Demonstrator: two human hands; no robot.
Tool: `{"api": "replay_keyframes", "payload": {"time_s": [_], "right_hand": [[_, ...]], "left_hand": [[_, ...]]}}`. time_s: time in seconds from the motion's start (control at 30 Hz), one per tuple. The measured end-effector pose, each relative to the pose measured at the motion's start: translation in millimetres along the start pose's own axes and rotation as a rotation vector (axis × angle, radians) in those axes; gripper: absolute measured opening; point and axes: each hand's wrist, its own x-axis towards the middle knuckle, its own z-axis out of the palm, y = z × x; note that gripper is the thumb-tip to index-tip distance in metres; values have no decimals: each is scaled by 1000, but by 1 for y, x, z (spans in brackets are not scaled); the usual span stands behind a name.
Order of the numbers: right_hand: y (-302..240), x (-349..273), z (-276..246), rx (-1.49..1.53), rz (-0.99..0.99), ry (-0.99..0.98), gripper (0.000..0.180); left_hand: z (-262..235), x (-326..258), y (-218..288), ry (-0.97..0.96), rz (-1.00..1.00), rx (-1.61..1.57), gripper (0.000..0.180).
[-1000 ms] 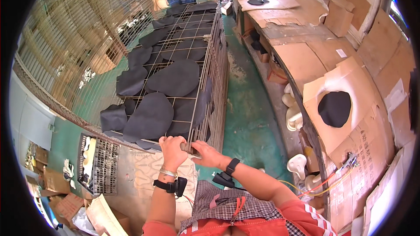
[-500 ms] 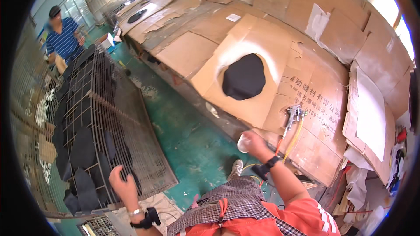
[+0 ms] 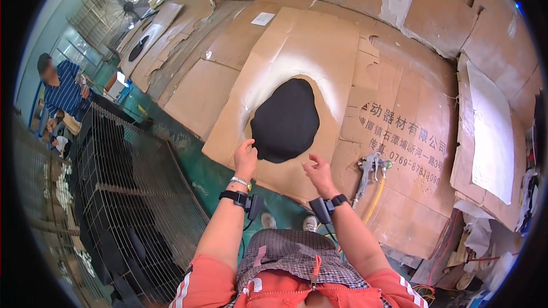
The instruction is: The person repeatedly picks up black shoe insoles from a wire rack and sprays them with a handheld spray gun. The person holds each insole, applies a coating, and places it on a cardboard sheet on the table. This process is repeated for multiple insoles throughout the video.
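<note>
A rounded black fabric-like piece (image 3: 285,120) lies flat on a cardboard sheet (image 3: 331,40), with white overspray around its far edge. My left hand (image 3: 245,159) is at the piece's near left edge, its thumb and fingertips slightly apart; whether they touch it I cannot tell. Just off the near right edge is my right hand (image 3: 321,175), its fingers loosely bent and apart, with nothing in them. To the right of that hand a metal spray gun (image 3: 371,170) rests on the cardboard, joined to a yellow hose (image 3: 375,202).
On my left stands a wire rack (image 3: 145,205) with dark pieces on it. A person in a striped blue shirt (image 3: 64,88) is beyond it. Another black piece (image 3: 138,48) lies at the table's far left. A white sheet (image 3: 488,131) leans at the right.
My left hand has moved from beside the rack to the black piece. My right hand has come left toward it; the pale round thing by its fingers no longer shows. The view has shifted.
</note>
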Motion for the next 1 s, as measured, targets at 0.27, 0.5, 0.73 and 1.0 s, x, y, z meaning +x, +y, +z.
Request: {"api": "replay_keyframes", "payload": {"time_s": [0.27, 0.5, 0.73, 1.0], "right_hand": [[-11, 37, 46, -115, 185, -25, 19], [-71, 80, 37, -136, -76, 163, 16], [-58, 122, 20, -25, 278, 308, 18], [-44, 69, -16, -357, 54, 432, 14]], "left_hand": [[26, 106, -32, -123, -58, 220, 18], [-7, 156, 13, -309, 131, 96, 19], [19, 171, 35, -320, 319, 392, 45], [57, 201, 53, -147, 486, 279, 31]]}}
